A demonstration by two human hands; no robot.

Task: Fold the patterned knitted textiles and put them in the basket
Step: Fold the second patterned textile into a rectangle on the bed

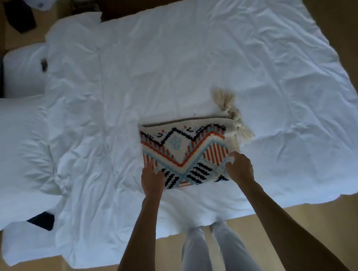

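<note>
Two white pillows (14,128) lie at the left end of the bed, with a dark item (43,221) poking out below them at the near edge. A rumpled white duvet (169,62) covers the rest of the bed.

The left hand (152,179) pinches the near-left corner of the folded textile (185,149), fingers closed on its edge. The textile lies flat on the duvet, near the bed's near side and a little right of centre. It is cream with zigzag bands in black, orange and pale blue, and the fold shows as a doubled edge along its far side.

The right hand (239,167) grips the near-right corner, fingers curled over the edge. Cream tassels (228,107) spill from the textile's far-right corner onto the duvet.

Below the hands, the person's legs (212,254) in pale trousers stand on a tan floor (294,212) against the bed's edge.
</note>
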